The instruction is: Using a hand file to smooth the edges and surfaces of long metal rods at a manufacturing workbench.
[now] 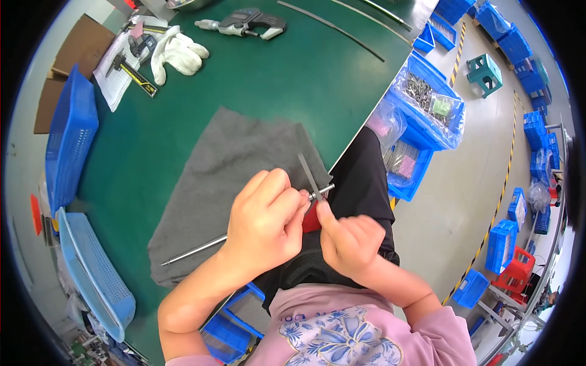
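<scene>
My left hand is closed around a thin, shiny metal rod, which slants across my lap from lower left to upper right. The rod's short far end sticks out past my left fingers. There, a narrow dark grey strip crosses the rod, and my right hand pinches its lower end with thumb and finger. Whether the strip wraps around the rod is hidden by my fingers. Beneath the left hand and the rod, a grey cloth lies over the green table's edge.
On the green table are a micrometer, a white glove, a caliper on papers and a loose grey strip. Blue baskets stand at the left. Right of the table are blue crates of metal parts.
</scene>
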Demonstrator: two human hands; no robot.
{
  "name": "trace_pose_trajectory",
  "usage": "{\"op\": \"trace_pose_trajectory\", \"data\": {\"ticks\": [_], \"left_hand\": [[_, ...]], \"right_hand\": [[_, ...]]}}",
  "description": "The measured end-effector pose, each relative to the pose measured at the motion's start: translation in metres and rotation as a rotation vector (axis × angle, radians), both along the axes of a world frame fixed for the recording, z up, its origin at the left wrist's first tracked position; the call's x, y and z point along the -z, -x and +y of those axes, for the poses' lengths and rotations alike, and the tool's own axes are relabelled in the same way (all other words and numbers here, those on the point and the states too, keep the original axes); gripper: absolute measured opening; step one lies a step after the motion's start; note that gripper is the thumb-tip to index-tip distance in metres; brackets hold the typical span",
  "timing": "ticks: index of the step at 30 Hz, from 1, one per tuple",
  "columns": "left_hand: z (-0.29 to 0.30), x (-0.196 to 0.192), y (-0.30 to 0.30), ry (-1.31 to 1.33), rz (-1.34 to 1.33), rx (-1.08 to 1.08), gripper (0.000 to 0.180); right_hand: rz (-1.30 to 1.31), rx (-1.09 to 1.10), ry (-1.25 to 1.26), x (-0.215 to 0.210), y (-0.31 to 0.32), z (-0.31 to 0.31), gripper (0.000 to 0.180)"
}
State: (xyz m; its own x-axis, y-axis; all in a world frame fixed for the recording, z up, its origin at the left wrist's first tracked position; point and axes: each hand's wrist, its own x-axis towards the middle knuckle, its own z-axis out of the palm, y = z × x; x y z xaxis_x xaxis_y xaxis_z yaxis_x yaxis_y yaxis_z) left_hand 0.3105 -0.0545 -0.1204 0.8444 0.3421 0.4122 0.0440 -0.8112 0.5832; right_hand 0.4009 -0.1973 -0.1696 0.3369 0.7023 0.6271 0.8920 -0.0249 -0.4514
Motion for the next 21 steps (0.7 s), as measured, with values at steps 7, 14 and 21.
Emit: {"op": "trace_pose_trajectory", "data": {"ticks": [7,14,21], "left_hand": [[0.002,0.0,-0.004,-0.01,-0.01,-0.004,0.014],[-0.001,0.0,-0.002,-0.013,-0.013,-0.004,0.014],[-0.001,0.001,-0.003,0.005,-0.006,-0.01,0.014]], "right_hand": [[-0.03,-0.006,-0.133,0.024,-0.003,0.009,0.034],[-0.061,-0.001,-0.126,0.022,-0.003,0.008,0.033],[-0.074,0.02,-0.133,0.019,-0.007,0.015,0.036]]}}
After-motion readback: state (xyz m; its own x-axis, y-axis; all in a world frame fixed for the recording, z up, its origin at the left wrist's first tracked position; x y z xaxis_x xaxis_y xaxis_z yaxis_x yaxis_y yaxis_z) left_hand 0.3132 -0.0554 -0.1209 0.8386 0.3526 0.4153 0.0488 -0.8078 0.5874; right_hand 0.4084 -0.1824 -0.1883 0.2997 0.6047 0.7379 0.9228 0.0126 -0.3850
